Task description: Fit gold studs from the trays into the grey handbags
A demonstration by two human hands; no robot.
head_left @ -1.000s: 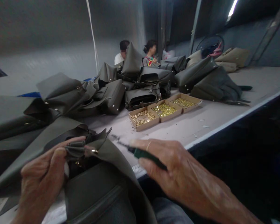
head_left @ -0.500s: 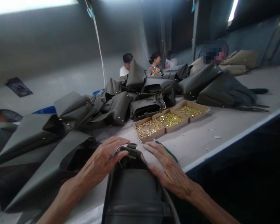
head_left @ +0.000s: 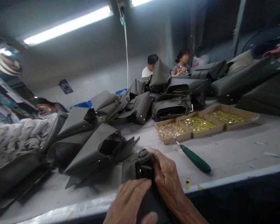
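Note:
A dark olive-grey leather-look bag (head_left: 151,202) is in front of me at the table's near edge. A strap with a covered buckle (head_left: 143,154) shows at its upper end. My right hand (head_left: 169,179) grips that end from the right, its thumb bent over the edge and its other fingers partly hidden behind. My left hand (head_left: 130,200) rests on the near part of the bag, fingers stretched across it and thumb apart. Beyond my right hand, a screwdriver-like tool with a green handle (head_left: 196,158) has its thin metal shaft against a cardboard box of small gold-coloured fittings (head_left: 171,130).
Two more cardboard boxes hold gold-coloured parts (head_left: 197,123) and similar pieces (head_left: 226,116). Similar bags (head_left: 95,146) are piled left and across the back. Paper scraps (head_left: 272,154) lie on the pale table (head_left: 231,152). Several people (head_left: 151,67) are beyond the bags.
The view has swung left. My left hand has moved from the bag's upper end to its near part, and my right hand has closed round the upper end.

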